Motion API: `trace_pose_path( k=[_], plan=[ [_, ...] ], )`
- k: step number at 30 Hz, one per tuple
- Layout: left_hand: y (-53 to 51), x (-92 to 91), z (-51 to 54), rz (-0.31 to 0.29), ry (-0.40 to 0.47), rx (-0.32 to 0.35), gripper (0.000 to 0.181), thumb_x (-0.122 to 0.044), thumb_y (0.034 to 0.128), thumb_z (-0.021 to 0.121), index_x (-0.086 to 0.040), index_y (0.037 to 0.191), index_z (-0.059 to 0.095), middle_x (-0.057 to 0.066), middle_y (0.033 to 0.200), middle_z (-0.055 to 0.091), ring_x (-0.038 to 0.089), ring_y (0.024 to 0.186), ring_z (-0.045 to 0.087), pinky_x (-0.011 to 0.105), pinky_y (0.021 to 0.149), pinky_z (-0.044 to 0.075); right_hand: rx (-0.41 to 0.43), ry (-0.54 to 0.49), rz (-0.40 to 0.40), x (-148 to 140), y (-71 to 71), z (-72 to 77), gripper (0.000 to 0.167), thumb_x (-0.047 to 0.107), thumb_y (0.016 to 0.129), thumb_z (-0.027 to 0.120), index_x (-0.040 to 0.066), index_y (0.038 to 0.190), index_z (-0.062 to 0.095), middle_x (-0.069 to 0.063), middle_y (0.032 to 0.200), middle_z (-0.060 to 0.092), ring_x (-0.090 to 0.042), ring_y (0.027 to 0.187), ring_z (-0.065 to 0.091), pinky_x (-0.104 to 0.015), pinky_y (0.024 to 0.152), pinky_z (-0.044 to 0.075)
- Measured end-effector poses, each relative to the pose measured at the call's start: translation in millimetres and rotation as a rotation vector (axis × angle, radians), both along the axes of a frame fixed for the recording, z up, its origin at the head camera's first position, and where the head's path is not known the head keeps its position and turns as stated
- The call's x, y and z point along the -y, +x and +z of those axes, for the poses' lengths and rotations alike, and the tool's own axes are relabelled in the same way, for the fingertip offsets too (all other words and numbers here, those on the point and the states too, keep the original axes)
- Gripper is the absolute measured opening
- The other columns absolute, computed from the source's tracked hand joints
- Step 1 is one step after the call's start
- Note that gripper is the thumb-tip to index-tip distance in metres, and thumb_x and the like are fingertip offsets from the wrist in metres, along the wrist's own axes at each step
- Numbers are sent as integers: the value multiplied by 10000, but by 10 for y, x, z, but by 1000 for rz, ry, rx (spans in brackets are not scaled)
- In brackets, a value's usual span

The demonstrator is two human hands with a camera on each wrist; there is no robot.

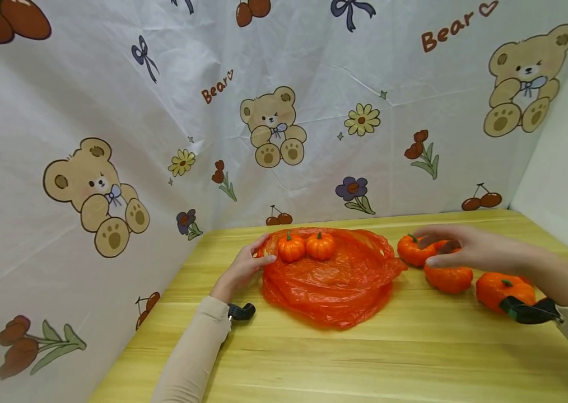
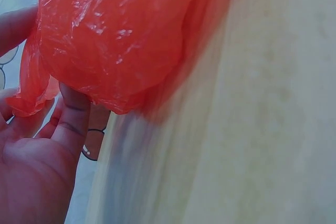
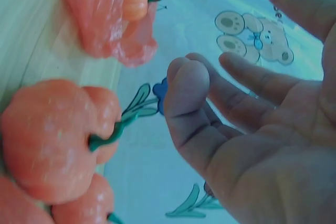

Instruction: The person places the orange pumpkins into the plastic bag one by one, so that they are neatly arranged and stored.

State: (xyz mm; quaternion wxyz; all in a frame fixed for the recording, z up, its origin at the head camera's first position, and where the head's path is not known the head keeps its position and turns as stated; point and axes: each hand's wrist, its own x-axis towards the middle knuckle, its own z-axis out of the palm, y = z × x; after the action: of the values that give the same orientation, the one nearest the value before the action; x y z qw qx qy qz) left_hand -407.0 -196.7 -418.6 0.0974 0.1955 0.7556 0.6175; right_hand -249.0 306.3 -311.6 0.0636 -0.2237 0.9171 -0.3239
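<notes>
Bear-print backdrop [image 1: 314, 56] is hanging behind a wood-grain table [image 1: 314, 364]; two hands are working by a red-orange plastic bag [image 1: 329, 305].
Left hand [image 1: 243, 268] is holding the bag's left edge between thumb and fingers. Right hand [image 1: 470, 247] is hovering over loose pumpkins [image 1: 448, 280] right of the bag, thumb and loosely bent fingers parted, gripping nothing. Two bagged pumpkins [image 1: 292, 249] are sitting side by side toward the bag's back left.

Red-orange plastic bag [image 1: 334, 296], thin, crumpled, mouth open, lower centre of head frame. Two miniature pumpkins [image 1: 291, 249], green-stemmed, upright side by side in its upper left. Loose orange pumpkins [image 1: 447, 279] grouped at lower right.
</notes>
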Motion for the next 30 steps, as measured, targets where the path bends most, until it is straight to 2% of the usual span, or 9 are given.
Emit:
trace_pose_path(
  k=[3,6,11,14,17,20,22,25,30],
  plan=[
    [14,-3,-1,3,-1,0,826,-101,956,709,-131,1646,257,55,1723,208,331,1504,385,362,1094,507,2,-16,12,-96,28,-35,569,336,994,683,256,1515,467,-93,1418,611,-102,1205,600,-267,880,549],
    [20,-8,-9,-4,4,7,827,-100,959,706,-132,1648,250,55,1725,200,332,1497,394,349,1085,515,-6,-33,20,-204,52,-85,570,293,996,683,237,1521,466,-99,1428,594,41,1167,571,-236,869,552],
    [15,-2,-17,-5,10,7,829,-95,957,705,-128,1648,248,62,1724,202,332,1504,384,360,1096,504,-24,-52,7,-385,47,-178,554,223,1007,666,169,1522,468,-86,1450,586,11,1151,598,-239,838,566],
    [-1,12,-19,-6,13,3,827,-92,957,706,-128,1647,250,64,1723,205,334,1508,379,367,1103,497,1,-70,0,-504,36,-215,542,185,1018,642,147,1527,460,95,1434,587,-23,1135,619,-246,832,576],
    [-13,27,-21,-3,9,5,834,-94,953,712,-130,1647,251,49,1724,207,322,1518,365,360,1109,489,25,-83,-11,-642,32,-247,548,164,1023,629,147,1537,441,277,1358,568,19,1129,609,-249,836,584],
    [0,30,-11,1,9,10,836,-96,953,713,-131,1648,249,30,1726,208,308,1526,355,346,1110,483,2,-77,-25,-779,30,-275,531,133,1020,625,134,1521,449,303,1302,580,57,1105,589,-226,824,569],
    [12,25,-3,2,16,13,832,-85,957,705,-129,1649,245,35,1725,209,312,1523,359,347,1107,487,-10,-62,-43,-862,28,-293,526,126,1025,615,134,1521,440,298,1285,585,77,1089,573,-212,813,556],
    [27,14,9,4,23,18,817,-79,964,693,-136,1648,252,47,1718,224,325,1502,389,341,1085,511,21,-43,-69,-955,32,-316,552,158,1045,587,158,1556,380,248,1335,551,82,1077,557,-239,798,567],
    [24,-1,1,2,24,25,805,-66,969,681,-139,1648,255,71,1713,230,343,1487,405,358,1076,523,43,15,-130,-1068,51,-382,603,270,1062,571,136,1587,306,-147,1511,487,146,1068,525,-294,799,580]
  ],
)
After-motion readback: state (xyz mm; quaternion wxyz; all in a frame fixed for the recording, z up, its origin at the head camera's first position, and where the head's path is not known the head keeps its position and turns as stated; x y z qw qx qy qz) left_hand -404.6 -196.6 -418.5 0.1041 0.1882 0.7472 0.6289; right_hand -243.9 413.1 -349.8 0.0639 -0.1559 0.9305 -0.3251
